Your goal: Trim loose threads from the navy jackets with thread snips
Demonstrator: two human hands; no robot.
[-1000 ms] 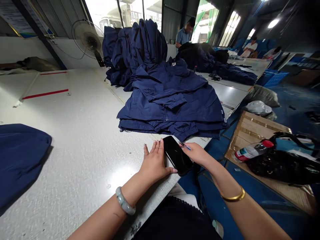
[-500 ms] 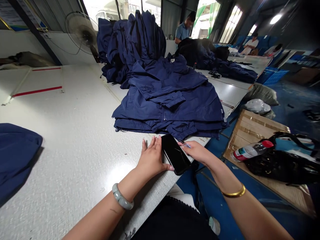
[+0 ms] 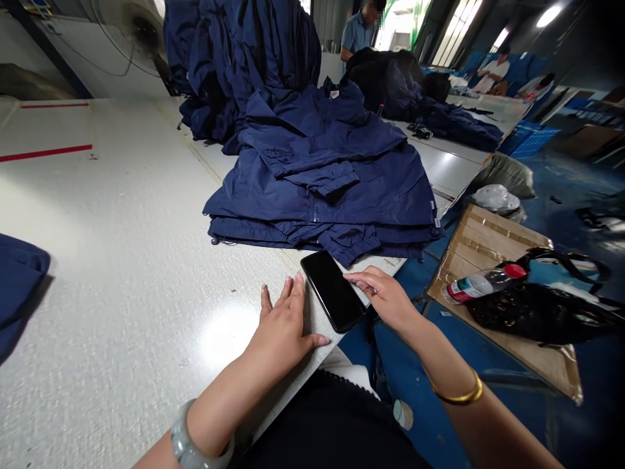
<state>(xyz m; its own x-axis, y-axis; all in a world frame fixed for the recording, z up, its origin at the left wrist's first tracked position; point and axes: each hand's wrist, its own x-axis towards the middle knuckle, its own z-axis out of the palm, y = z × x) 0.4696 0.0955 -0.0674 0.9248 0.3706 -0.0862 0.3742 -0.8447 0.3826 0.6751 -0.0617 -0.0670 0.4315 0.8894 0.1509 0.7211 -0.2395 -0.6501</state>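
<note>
1. Checking the head view, I found the left grip (image 3: 283, 319) open, palm down on the white desk (image 3: 122, 293), fingers spread, just beside a black smartphone (image 3: 333, 291).
2. The right grip (image 3: 385, 301) was half curled over the desk's edge, its fingertips at the smartphone's right edge; I could not tell whether it held anything small.
3. That smartphone lay flat, glass up, near the desk's edge, just in front of a stack of navy jackets (image 3: 317, 189).
4. Farther left, the desk carried a red tape line (image 3: 46, 153) and a navy garment (image 3: 17, 280), cut off by the frame.
5. Behind the stack stood a co-worker in a blue shirt (image 3: 359, 32), and a fan (image 3: 137, 23) stood back on the left.
6. On the blue floor (image 3: 405, 352) lay a cardboard sheet (image 3: 488, 251) bearing a plastic bottle (image 3: 483, 285) and a black bag (image 3: 532, 314).
</note>
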